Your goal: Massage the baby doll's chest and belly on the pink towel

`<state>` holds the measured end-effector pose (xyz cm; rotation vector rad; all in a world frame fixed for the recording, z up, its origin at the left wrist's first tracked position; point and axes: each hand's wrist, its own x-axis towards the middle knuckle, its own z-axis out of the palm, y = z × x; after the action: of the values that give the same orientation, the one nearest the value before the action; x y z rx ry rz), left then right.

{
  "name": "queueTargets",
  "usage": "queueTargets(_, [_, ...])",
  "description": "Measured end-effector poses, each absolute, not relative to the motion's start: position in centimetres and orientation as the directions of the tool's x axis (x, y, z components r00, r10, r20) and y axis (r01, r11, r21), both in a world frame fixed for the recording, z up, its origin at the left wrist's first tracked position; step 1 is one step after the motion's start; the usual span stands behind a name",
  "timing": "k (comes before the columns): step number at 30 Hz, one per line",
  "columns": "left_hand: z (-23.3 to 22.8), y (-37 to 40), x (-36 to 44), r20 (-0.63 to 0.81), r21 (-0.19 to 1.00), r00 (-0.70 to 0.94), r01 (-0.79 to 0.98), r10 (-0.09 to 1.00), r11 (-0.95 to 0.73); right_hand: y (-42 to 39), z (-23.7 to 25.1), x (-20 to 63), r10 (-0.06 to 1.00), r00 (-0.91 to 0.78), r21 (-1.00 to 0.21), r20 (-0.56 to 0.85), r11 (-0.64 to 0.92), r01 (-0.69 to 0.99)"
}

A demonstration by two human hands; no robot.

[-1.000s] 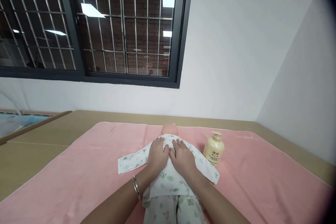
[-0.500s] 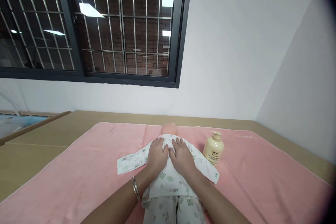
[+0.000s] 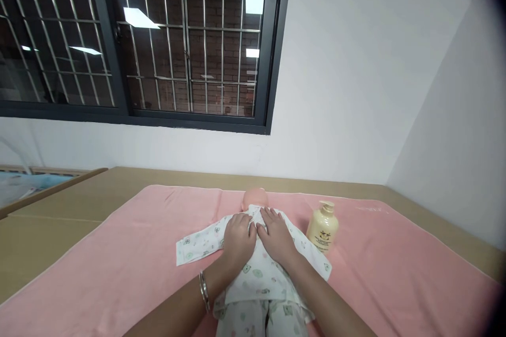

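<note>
Lying far to the left of my left hand (image 3: 238,242), past the wooden surface (image 3: 79,210), is something blue (image 3: 43,181), cut off and hard to make out. Higher up, ahead and left of my fingertips, a dark-framed window (image 3: 134,42) shows silvery bars behind its glass. A pink cloth (image 3: 130,253) spreads under and around the doll between my arms. Just left of my left fingers, the printed left sleeve (image 3: 197,245) stretches outward on the cloth; behind them, a silver bracelet (image 3: 204,291) circles my wrist. My left fingers are bent on the upper part of the white patterned shirt (image 3: 259,274); I cannot tell whether they clutch the fabric. Right ahead of both sets of fingertips is the doll's head (image 3: 254,199), and back between my forearms are the matching trousers (image 3: 245,318). My thumbs are near each other over the middle of the shirt. My right hand (image 3: 276,237) rests with its fingers extended over the cloth of the shirt, not closed on anything. Right of those fingers, the other sleeve (image 3: 314,255) slants outward, and just past it a pale yellow pump bottle (image 3: 323,227) stands upright. Beyond, ahead and right of my fingers, rises the white wall (image 3: 363,63).
</note>
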<state>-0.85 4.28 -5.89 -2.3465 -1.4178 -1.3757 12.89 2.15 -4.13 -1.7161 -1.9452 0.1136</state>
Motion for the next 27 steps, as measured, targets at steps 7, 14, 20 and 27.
queueTargets(7, [-6.1, 5.3, -1.2, 0.565, 0.473, 0.149, 0.747, 0.811, -0.467, -0.5, -3.3, 10.2, 0.926, -0.031, -0.184, 0.375, 0.107, 0.977])
queueTargets(14, [-6.3, 6.0, -1.3, 0.511, 0.500, 0.189, 0.728, 0.838, -0.469, -1.1, -3.6, 9.8, 0.911, -0.109, -0.147, 0.398, 0.181, 0.973])
queueTargets(20, [-6.1, 5.8, -1.2, 0.505, 0.526, 0.180, 0.712, 0.844, -0.466, 1.0, -3.2, 12.3, 0.936, -0.092, -0.381, 0.340, 0.227, 0.896])
queueTargets(27, [-7.2, 5.3, -1.3, 0.612, 0.587, 0.105, 0.604, 0.784, -0.539, 0.5, -2.7, 12.2, 0.868, 0.018, -0.415, 0.496, 0.218, 0.883])
